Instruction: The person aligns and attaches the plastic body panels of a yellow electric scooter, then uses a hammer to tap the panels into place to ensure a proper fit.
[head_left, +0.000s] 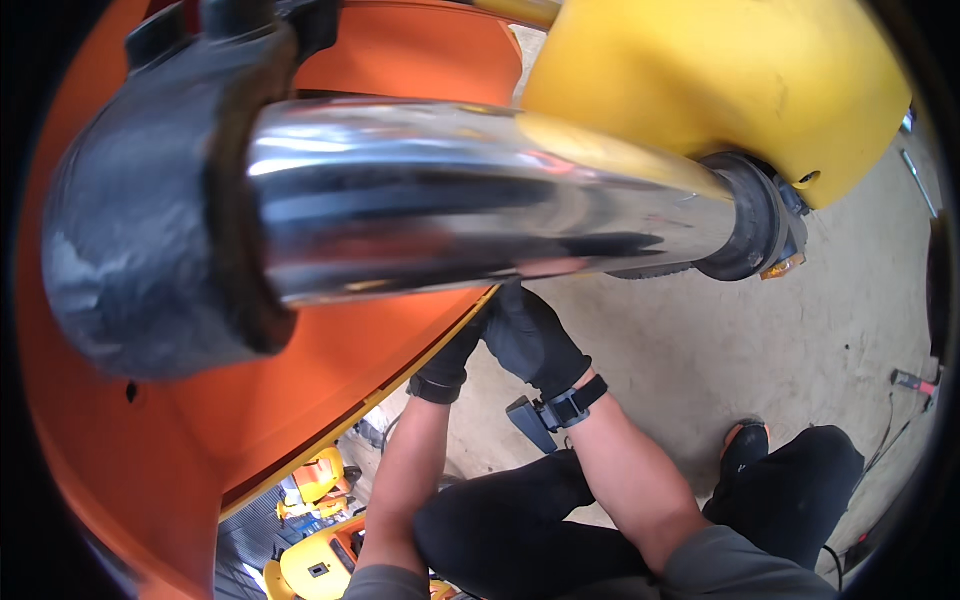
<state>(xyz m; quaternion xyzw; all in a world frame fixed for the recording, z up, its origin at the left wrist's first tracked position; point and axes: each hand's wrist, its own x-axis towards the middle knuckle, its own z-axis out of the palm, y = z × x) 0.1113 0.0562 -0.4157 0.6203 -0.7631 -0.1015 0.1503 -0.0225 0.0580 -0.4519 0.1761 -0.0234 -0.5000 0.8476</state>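
A thick chrome tube (pixel 480 200) crosses the upper part of the head view, close to me. Its left end sits in a scuffed black clamp (pixel 150 220), and its right end meets a black ring (pixel 745 215). Below the tube, beside the yellow-edged orange panel (pixel 330 350), are both my black-gloved hands. My left hand (pixel 450 362) is at the panel's edge, its fingers hidden by the panel and my other hand. My right hand (pixel 535 340) reaches up under the tube, which covers its fingertips. What either hand may hold is out of sight.
A large rounded yellow panel (pixel 720 80) hangs at the upper right. Small yellow machine parts (pixel 315 565) lie at the lower left on a dark ribbed mat (pixel 255 535). A red-and-grey tool (pixel 912 382) with a cable rests on the concrete floor (pixel 800 330) at the right.
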